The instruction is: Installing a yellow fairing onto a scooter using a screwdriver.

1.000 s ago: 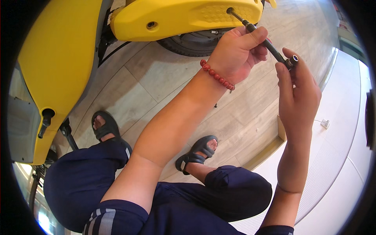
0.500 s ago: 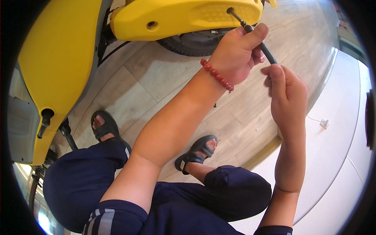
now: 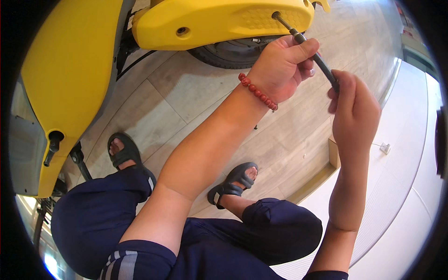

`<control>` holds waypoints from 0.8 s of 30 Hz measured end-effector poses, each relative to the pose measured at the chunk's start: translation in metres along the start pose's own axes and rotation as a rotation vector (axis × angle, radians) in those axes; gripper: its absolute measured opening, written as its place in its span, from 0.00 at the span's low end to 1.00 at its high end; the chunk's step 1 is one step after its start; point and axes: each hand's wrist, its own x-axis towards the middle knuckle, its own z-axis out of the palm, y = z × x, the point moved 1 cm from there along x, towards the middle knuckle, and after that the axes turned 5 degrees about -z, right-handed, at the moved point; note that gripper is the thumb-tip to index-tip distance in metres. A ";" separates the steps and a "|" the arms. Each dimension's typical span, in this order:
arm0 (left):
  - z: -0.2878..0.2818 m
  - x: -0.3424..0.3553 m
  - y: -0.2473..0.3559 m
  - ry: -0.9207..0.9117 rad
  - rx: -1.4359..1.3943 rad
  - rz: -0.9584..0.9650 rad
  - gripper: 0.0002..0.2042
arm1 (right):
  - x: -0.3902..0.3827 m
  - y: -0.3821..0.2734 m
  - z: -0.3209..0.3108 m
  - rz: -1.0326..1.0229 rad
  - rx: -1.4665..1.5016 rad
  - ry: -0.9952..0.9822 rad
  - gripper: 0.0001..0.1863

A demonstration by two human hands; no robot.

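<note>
A screwdriver (image 3: 325, 69) with a dark, textured handle slants up from my hands to a yellow panel (image 3: 210, 23) over a wheel. Its metal shaft enters a round recess (image 3: 276, 15) in that panel, so the tip is hidden. My left hand (image 3: 280, 72), below a red bead bracelet, is closed round the front of the handle, thumb along it. At the handle's rear end my right hand (image 3: 357, 107) is closed, its fingers wrapped over the end. A second recess (image 3: 182, 31) sits farther left in the same panel.
Beneath the panel shows a black tyre (image 3: 219, 56). The large yellow body (image 3: 70, 70) of the scooter-like vehicle stands at the left, with a black peg (image 3: 55, 140). A small dark piece (image 3: 255, 127) lies on the floor by my left forearm. White ribbed furniture (image 3: 396, 172) borders the right.
My right hand has shifted slightly right and down and now wraps round the handle's end, which it held in its fingertips before. My left hand has barely moved.
</note>
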 end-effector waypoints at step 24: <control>0.008 -0.007 0.001 0.019 0.005 0.037 0.10 | -0.004 0.019 0.002 0.640 1.241 -0.462 0.25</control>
